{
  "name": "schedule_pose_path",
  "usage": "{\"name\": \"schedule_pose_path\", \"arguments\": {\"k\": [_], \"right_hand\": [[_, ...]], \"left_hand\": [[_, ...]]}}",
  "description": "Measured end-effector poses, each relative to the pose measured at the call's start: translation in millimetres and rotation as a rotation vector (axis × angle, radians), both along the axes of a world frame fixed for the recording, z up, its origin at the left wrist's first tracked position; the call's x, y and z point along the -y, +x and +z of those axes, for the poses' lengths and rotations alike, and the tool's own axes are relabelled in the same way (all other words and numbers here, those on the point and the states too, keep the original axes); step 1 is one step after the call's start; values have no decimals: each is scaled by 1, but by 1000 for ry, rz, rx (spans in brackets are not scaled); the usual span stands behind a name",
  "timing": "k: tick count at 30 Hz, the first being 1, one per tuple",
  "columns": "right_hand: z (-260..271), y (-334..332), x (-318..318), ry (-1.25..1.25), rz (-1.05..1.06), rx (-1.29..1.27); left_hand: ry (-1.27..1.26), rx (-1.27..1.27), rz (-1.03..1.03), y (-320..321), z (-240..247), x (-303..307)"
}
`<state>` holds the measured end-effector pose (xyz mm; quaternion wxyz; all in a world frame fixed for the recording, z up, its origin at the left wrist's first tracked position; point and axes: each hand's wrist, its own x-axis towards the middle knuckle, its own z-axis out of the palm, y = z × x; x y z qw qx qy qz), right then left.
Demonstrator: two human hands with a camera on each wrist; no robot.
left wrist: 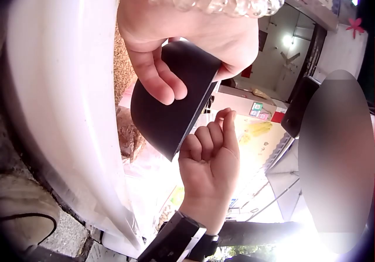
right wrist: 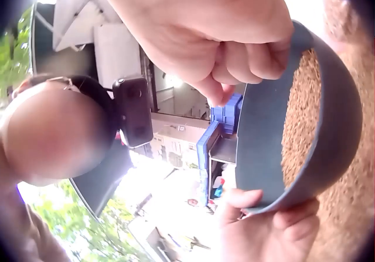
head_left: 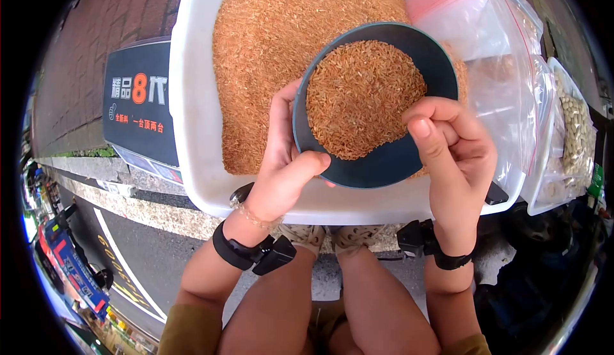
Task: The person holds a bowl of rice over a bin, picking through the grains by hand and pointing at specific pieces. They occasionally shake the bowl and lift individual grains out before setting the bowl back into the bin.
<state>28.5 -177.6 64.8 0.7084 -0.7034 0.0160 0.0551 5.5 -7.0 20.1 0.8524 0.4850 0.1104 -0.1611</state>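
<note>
Bowl (head_left: 384, 166): dark, round, no long axis; held above the near half of the tub, mouth facing up toward the head camera.
Bowl contents: brown grain (head_left: 361, 96), heaped toward 12 o'clock; bare inner wall showing at 6 o'clock.
Left hand (head_left: 281, 163): at 8 o'clock on the bowl; grips it.
Left fingers (left wrist: 158, 77): curled against the outer wall from below, pressed together; thumb (head_left: 308, 163) hooked over the rim, so the wall is pinched between thumb and fingers.
Right hand (head_left: 457, 157): at 4 o'clock on the bowl, just beside the rim.
Right fingers (left wrist: 205, 142): curled into the palm, nothing seen between them; knuckles beside or just touching the outer wall, contact not certain.
Key relation: bowl lies at 10 o'clock from the right fingers and at 2 o'clock from the left thumb; only 1 hand, the left, carries it.
Tub (head_left: 192, 99): white, rectangular, below the bowl, filled with loose grain (head_left: 268, 35) of the same kind.
Plastic bags (head_left: 492, 54): clear, at 2 o'clock, lying over the tub's corner.
Seed bag (head_left: 575, 138): pale seeds, at 3 o'clock, outside the tub.
Sign (head_left: 137, 99): dark, at 9 o'clock, beside the tub.
</note>
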Motion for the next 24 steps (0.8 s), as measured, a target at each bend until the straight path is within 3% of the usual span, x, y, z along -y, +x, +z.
{"name": "schedule_pose_path", "arguments": {"k": [2, 5, 11, 21, 24], "right_hand": [[1, -3, 0, -64, 10, 13], [2, -4, -1, -369, -11, 173], [5, -2, -1, -486, -25, 237], [2, -2, 8, -444, -101, 280], [3, -2, 8, -328, -115, 207]], "left_hand": [[-8, -18, -7, -1, 1, 0], [-3, -1, 3, 0, 1, 1], [-3, 5, -21, 0, 1, -1], [5, -3, -26, 0, 2, -1], [-5, 9, -2, 0, 1, 0]]}}
